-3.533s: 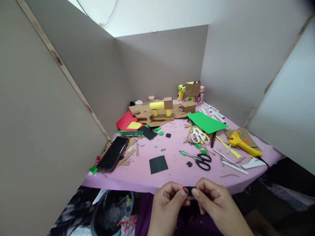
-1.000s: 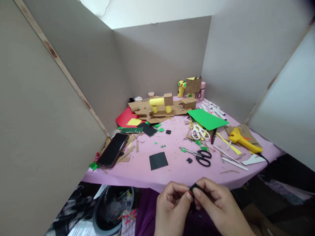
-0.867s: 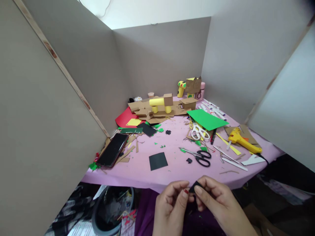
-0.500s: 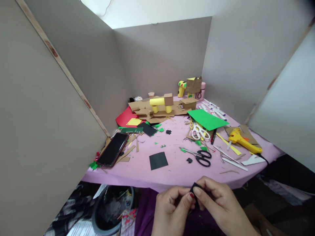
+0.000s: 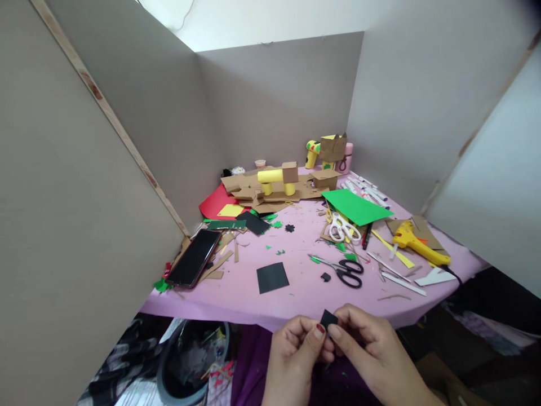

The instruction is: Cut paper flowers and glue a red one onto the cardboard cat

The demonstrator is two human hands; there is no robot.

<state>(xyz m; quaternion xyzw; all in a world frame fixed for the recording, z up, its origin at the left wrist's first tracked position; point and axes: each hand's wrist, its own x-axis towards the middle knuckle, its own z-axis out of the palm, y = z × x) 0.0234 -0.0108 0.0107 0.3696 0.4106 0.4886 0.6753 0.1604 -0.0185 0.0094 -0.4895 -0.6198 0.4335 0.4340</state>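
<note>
Between the thumbs and fingers of both hands I pinch a small piece of black paper [image 5: 328, 318], just in front of the table's near edge. My left hand [image 5: 296, 352] grips its left side, my right hand [image 5: 368, 347] its right side; the lower part of the piece is hidden by the fingers. On the table beyond lie a black paper square [image 5: 273, 278], black-handled scissors [image 5: 342, 269] and a tiny black scrap [image 5: 325, 277]. Farther back rests a black flower-shaped cutout [image 5: 289, 228].
A yellow glue gun [image 5: 418, 243], white scissors [image 5: 343, 227] and green sheet [image 5: 357, 206] lie at right. At left are a phone [image 5: 193, 258] and scraps. A yellow tube figure with a cardboard box head [image 5: 273, 176] stands behind. A bin [image 5: 163, 361] sits below left.
The black paper has turned and shifted slightly left in my fingers, so more of its flat face shows. Both hands still hold it; the things on the table have not moved.
</note>
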